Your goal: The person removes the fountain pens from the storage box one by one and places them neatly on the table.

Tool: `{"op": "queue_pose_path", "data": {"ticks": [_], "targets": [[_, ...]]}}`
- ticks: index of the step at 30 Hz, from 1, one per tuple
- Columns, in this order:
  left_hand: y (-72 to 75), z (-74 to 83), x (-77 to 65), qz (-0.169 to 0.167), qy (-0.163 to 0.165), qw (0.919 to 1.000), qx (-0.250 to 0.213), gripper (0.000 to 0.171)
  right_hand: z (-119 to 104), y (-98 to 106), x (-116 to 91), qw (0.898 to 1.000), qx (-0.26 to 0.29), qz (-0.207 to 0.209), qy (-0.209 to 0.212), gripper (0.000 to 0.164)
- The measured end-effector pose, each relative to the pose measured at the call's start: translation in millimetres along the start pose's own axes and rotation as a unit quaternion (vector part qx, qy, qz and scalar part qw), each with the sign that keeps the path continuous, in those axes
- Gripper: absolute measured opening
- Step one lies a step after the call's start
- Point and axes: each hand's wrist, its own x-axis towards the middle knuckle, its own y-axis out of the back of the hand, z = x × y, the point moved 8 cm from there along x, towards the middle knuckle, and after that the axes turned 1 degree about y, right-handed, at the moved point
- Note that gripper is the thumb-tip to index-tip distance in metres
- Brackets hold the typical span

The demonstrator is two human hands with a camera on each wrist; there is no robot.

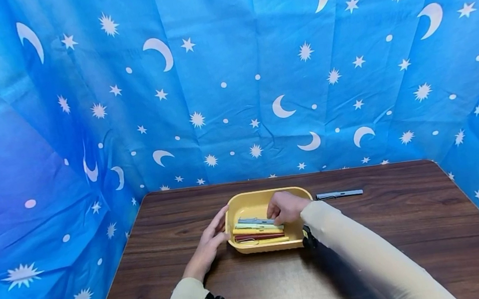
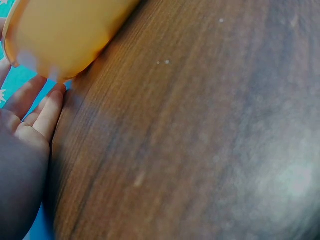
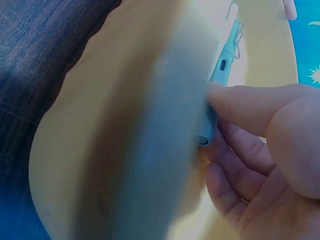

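Note:
A yellow plastic basin [image 1: 297, 244] stands on the table with several pens lying side by side in it. Reaching inside, my right hand [image 1: 288, 206] pinches the end of a light blue pen [image 3: 221, 75] between thumb and fingers. Beside that pen lie a pale green pen [image 1: 258, 226], a dark red pen [image 1: 260, 236] and a yellow pen [image 1: 265, 241]. My left hand [image 1: 209, 247] rests against the basin's left side, its fairly straight fingers [image 2: 48, 112] touching the outer wall.
To the right of the basin, a grey-blue pen [image 1: 341, 194] lies on the dark wooden table [image 1: 402, 214]. A blue curtain [image 1: 233, 69] with white moons and stars hangs behind the table and at both sides.

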Motion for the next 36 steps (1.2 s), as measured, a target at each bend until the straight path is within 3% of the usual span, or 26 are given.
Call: {"op": "queue_pose_path", "data": {"ticks": [9, 19, 36], "targets": [[-0.2, 0.3, -1.8, 0.004, 0.002, 1.0000, 0.006, 0.077, -2.7, 1.8, -0.8, 1.000, -0.016, 0.013, 0.013, 0.018], [-0.3, -0.8, -3.0, 0.002, 0.006, 1.0000, 0.005, 0.077, 1.3, 2.6, -3.9, 1.000, 0.008, 0.021, -0.006, 0.026], [0.5, -0.4, 0.0, 0.002, 0.003, 1.0000, 0.001, 0.079, 3.2, 12.9, -14.4, 0.996, 0.038, 0.081, 0.015, 0.020]]}}
